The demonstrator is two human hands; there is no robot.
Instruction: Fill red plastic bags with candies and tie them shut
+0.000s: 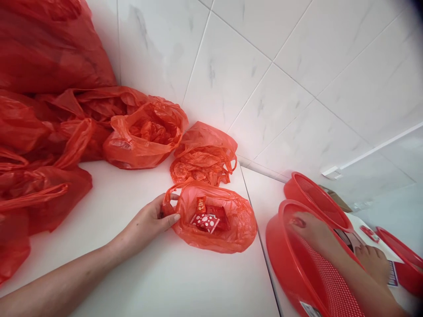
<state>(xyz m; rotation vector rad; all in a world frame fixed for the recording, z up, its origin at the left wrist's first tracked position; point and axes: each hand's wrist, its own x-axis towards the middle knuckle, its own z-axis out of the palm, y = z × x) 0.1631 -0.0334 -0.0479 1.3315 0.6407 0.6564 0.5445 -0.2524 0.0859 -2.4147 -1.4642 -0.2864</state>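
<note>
My left hand (pixel 165 213) pinches the left rim of a red plastic bag (pixel 239 224), thumb outside and fingers near its handle. The bag stands open on the white table. Inside lie a few small packets, among them a red one with white dots (pixel 205 222) and a small red one with pale lettering (pixel 201 204). My right hand (pixel 302 222) is over the near red plastic basket (pixel 277 246), its fingers closed and slightly blurred. Something reddish shows at the fingertips, too unclear to name.
More red plastic bags (pixel 142 145) crowd the left and back, against a tiled wall (pixel 231 66). Another red basket (pixel 292 187) stands behind the near one. At the right, another person's hand (pixel 373 262) is near a further red basket (pixel 410 268). A seam divides the tables.
</note>
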